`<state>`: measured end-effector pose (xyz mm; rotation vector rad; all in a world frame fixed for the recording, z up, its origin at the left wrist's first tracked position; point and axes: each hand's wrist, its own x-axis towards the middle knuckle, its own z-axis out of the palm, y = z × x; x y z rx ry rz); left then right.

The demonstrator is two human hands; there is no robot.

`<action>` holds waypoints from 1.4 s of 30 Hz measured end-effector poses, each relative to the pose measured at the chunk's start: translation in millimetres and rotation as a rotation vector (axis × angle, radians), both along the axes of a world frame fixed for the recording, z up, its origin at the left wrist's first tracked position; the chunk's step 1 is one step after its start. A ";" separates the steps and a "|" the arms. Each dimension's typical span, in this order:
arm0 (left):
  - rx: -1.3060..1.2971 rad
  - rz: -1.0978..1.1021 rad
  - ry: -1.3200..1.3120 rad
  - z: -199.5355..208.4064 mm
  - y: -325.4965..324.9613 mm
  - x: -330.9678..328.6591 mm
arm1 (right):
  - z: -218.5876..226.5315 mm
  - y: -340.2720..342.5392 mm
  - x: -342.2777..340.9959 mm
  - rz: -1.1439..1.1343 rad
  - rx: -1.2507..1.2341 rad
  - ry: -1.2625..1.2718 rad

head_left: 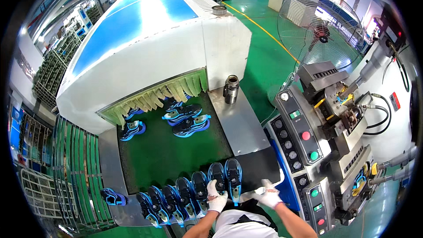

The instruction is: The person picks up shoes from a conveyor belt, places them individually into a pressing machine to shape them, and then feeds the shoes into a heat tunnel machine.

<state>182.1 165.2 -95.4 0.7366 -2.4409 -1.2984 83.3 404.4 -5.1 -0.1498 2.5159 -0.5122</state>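
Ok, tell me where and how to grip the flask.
Best wrap a hand round the flask's body, below the rim, probably from the wearer's side: it stands upright on the ledge, and the machine rises behind it.

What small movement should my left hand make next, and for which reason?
Perhaps the left hand should close around the second shoe from the right in the near row: its fingers seem to lie at that shoe's near end, while the right hand is off to the right, away from the shoes.

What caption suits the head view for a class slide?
Gloved left hand at a row of blue-and-black shoes before a curtained machine.
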 end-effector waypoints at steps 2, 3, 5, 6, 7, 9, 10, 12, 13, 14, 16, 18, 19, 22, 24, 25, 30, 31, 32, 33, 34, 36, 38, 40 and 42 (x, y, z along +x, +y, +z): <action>0.004 0.008 0.034 0.3 -4.9 -2.6 | -63.9 -61.8 8.9 0.022 -0.244 -0.079; -0.017 0.027 -0.010 -1.2 -18.6 2.2 | -32.9 -117.1 10.4 -0.105 -0.156 -0.341; 0.086 0.044 -0.052 6.7 -26.8 -5.3 | -79.6 -146.2 27.0 -0.387 -0.048 -0.033; 0.062 0.033 -0.083 13.6 -38.0 -6.4 | -79.7 -154.3 27.3 -0.360 -0.066 -0.028; 0.127 0.047 -0.101 27.6 -43.8 -9.9 | -71.6 -151.3 25.2 -0.342 -0.074 -0.021; 0.300 0.050 -0.289 57.9 -57.9 -24.7 | -58.0 -136.3 15.8 -0.410 -0.154 -0.103; 0.319 0.019 -0.299 64.3 -59.7 -35.7 | -73.9 -116.7 14.1 -0.462 -0.220 -0.162; 0.266 -0.092 -0.239 65.6 -64.5 -49.2 | -70.2 -80.8 17.7 -0.609 -0.299 -0.164; 0.299 -0.164 -0.299 82.8 -64.2 -60.2 | -49.7 -69.3 25.0 -0.695 -0.433 -0.185; 0.296 -0.232 -0.292 100.6 -58.9 -65.4 | -25.3 -58.5 30.2 -0.779 -0.571 -0.205; 0.291 -0.420 -0.201 94.1 -48.0 -78.6 | 15.2 -32.0 44.2 -0.955 -0.784 -0.207; 0.230 -0.622 -0.177 107.3 -15.3 -87.9 | 9.9 -5.1 80.0 -1.174 -0.990 -0.123; 0.234 -0.717 -0.143 113.7 4.8 -90.0 | 51.6 5.7 87.8 -1.242 -0.892 -0.091; 0.288 -1.020 -0.189 154.2 79.0 -85.0 | 67.1 33.0 142.2 -1.520 -0.601 -0.095; 0.294 -1.202 -0.176 161.9 127.6 -59.0 | 81.7 45.4 196.7 -1.695 -0.823 0.056; 0.307 -1.311 -0.168 170.9 147.0 -50.8 | 87.3 47.8 218.4 -1.785 -0.978 0.165; 0.355 -1.763 -0.258 205.2 238.0 27.2 | 106.8 48.6 336.6 -2.195 -1.460 0.730; 0.315 -1.881 -0.259 215.5 257.0 49.1 | 105.3 45.3 361.6 -2.183 -1.589 0.938; 0.372 -1.978 -0.253 219.9 280.0 71.0 | 137.3 47.6 385.7 -2.243 -1.521 1.097; 0.432 -2.070 -0.250 224.2 303.2 94.1 | 112.3 47.3 417.7 -2.313 -1.363 1.191; 0.381 -2.137 -0.166 240.0 324.3 116.6 | 132.0 48.0 437.1 -2.354 -1.309 1.355; 0.460 -2.302 -0.175 261.9 371.4 164.0 | 138.1 47.3 492.7 -2.529 -0.971 1.468; 0.477 -2.453 -0.072 283.7 414.8 211.8 | 156.3 53.4 532.7 -2.580 -0.568 1.719; 0.482 -2.578 -0.018 288.7 462.8 276.2 | 184.5 54.2 591.6 -2.779 0.088 1.275; 0.439 -2.676 0.126 285.9 509.7 347.0 | 196.0 66.3 650.9 -2.847 0.532 0.802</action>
